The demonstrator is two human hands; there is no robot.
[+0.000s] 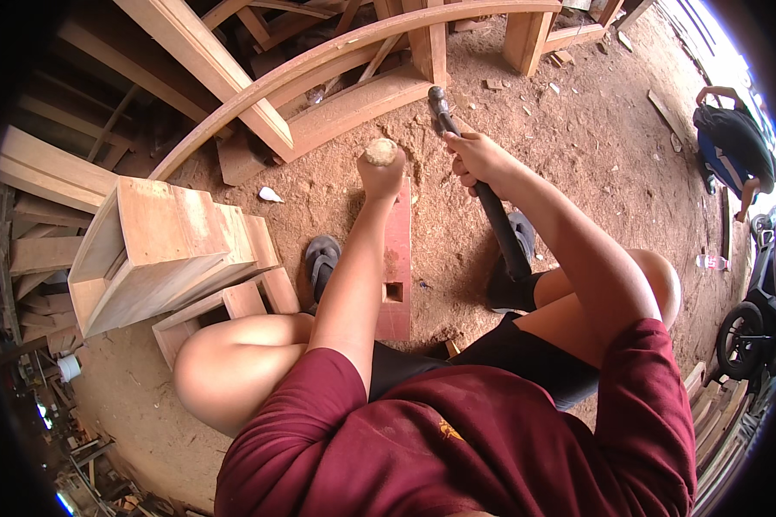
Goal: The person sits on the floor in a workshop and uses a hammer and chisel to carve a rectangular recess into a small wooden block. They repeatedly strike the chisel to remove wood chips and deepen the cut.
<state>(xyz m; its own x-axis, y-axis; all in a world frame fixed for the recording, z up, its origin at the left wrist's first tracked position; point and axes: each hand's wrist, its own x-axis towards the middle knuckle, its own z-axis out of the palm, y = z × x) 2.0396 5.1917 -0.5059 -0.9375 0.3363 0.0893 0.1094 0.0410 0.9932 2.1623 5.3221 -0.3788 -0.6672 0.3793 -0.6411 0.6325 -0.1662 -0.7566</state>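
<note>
My left hand [381, 179] is closed round an upright chisel [380, 152]; only the battered, round wooden end of its handle shows, and the blade is hidden below the fist. To its right, my right hand [481, 164] grips a hammer by its long black handle [502, 224]. The dark metal hammer head [440, 102] is up beyond the fingers, apart from the chisel. Under my left forearm a reddish wooden beam [397, 250] lies on the ground between my feet. A square hole [393, 293] is cut into its near part.
Stacked wooden frames [181, 233] stand by my left knee. A curved wooden rail [319, 60] and timber posts cross the far side. Sawdust and scraps cover the dirt floor [560, 129]. At the right are a bending person [733, 146], a plastic bottle [711, 262] and a motorbike [746, 336].
</note>
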